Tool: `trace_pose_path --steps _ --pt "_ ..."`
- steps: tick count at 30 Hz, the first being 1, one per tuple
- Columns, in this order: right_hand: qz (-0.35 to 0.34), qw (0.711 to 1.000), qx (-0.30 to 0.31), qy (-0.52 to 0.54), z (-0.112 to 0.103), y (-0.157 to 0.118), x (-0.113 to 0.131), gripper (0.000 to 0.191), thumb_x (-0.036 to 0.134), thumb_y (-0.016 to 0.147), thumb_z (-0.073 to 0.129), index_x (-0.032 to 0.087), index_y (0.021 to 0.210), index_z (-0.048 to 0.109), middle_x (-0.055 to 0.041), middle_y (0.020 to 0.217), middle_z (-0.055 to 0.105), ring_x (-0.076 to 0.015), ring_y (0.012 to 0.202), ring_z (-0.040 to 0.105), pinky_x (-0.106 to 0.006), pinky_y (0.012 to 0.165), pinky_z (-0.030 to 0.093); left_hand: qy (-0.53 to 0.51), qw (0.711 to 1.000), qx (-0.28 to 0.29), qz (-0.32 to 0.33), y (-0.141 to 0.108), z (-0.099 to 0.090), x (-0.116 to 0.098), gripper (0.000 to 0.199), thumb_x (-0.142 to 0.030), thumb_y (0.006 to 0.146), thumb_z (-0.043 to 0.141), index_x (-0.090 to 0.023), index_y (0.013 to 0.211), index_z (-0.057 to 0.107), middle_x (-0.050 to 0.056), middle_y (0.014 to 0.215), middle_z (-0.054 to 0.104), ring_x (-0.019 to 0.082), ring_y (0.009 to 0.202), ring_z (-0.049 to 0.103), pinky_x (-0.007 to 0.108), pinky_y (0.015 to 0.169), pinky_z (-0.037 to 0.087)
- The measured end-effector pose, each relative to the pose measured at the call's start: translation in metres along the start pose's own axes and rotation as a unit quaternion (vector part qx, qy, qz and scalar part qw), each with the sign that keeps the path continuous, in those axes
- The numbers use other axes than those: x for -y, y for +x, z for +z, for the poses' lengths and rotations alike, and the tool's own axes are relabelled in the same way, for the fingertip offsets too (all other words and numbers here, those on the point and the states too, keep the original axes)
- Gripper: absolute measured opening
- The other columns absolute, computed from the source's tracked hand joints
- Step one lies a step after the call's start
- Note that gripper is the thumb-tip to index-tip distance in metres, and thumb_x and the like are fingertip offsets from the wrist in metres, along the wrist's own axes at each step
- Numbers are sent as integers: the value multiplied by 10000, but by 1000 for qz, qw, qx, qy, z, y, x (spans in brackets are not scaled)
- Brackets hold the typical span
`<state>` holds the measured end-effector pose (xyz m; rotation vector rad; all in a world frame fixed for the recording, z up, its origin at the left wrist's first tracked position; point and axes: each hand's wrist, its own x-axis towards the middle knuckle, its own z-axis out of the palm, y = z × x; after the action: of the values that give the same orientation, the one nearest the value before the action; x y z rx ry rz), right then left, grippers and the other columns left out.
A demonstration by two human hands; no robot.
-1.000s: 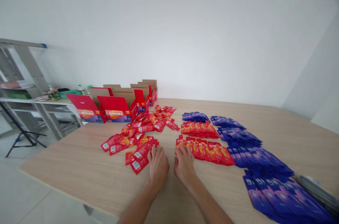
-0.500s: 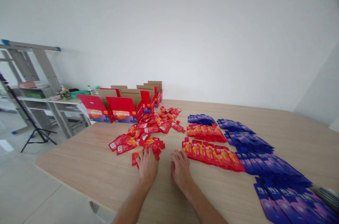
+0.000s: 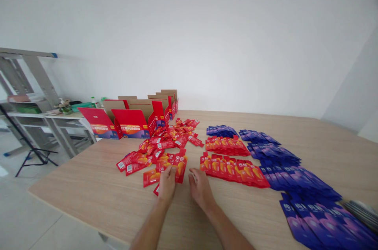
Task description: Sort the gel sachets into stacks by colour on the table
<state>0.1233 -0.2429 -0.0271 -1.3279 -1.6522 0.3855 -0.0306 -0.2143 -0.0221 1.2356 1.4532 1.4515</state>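
Observation:
My left hand is closed on a few red sachets, which stand fanned up above its fingers. More red sachets lie flat beside that hand. To the right, my right hand rests near the tabletop with fingers loosely curled and thumb apart, and I see nothing in it. Just beyond it lies an overlapping row of red sachets, with a second red row behind. A loose heap of red sachets spreads out farther back on the left.
Open red cartons line the table's back left edge. Overlapping rows of blue-purple sachets run along the right, near a dark stacked item I cannot make out. Beyond the wooden table stand a black tripod and side desks.
My left hand has picked up a few red sachets and tilted them up, closing around them. My right hand has curled its fingers and stayed nearly in place. The view has shifted slightly.

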Motion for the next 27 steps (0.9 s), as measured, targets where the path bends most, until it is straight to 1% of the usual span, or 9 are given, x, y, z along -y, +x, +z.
trace_pose_path --steps 3,5,9,11,14,18,23,25,27 --pt "70 995 42 63 -6 0 5 392 446 949 439 155 1035 688 -107 949 727 -205 809 664 -298 750 508 -123 991 39 -29 -8 12 4 345 -514 753 648 -171 741 617 -14 688 604 131 640 534 241 628 440" --pt "101 988 69 89 -11 -1 8 382 473 930 463 173 933 698 -76 859 732 -197 753 664 -280 696 491 -179 981 54 -50 -12 19 4 343 -498 712 698 -168 747 608 -25 691 595 118 638 527 228 617 433" --pt "153 977 88 118 -20 -2 5 323 436 888 508 169 840 683 -54 764 724 -193 674 653 -271 628 459 -229 966 87 -82 -15 27 -1 314 -421 650 755 -169 726 585 -37 663 594 103 598 529 216 583 425" --pt "160 976 87 116 -26 -3 2 279 390 872 517 167 813 674 -50 747 718 -192 671 645 -269 625 447 -243 959 104 -105 -15 30 -9 323 -414 633 768 -166 745 593 -29 662 613 111 583 549 228 575 440" --pt "164 979 92 84 -34 -6 -2 224 343 837 542 173 752 661 -38 720 705 -191 682 626 -261 623 424 -243 955 123 -121 -11 34 -24 366 -480 673 744 -155 776 611 -11 658 629 117 551 558 236 535 437" --pt "176 978 103 53 -40 -15 -6 177 293 800 549 176 694 628 -8 649 658 -168 627 575 -240 574 369 -191 969 114 -111 -5 42 -40 377 -495 656 750 -157 689 586 -37 564 576 96 480 509 215 469 379" --pt "183 978 94 41 -46 -23 -4 157 269 799 525 188 687 599 -9 654 654 -180 643 583 -243 580 353 -130 981 93 -107 -6 57 -34 360 -500 669 719 -173 659 567 -57 517 535 83 444 466 197 425 317" --pt "191 976 90 41 -50 -27 -3 152 258 802 511 189 706 605 -20 685 672 -196 665 602 -252 596 368 -129 981 84 -114 -10 63 -30 367 -517 682 704 -177 668 566 -59 517 534 85 442 469 197 422 317" --pt "195 976 84 47 -56 -30 -5 160 256 810 496 185 734 617 -32 715 688 -212 692 622 -262 613 387 -128 980 97 -119 -16 67 -29 376 -530 688 696 -172 682 580 -53 529 550 91 454 488 200 432 338"
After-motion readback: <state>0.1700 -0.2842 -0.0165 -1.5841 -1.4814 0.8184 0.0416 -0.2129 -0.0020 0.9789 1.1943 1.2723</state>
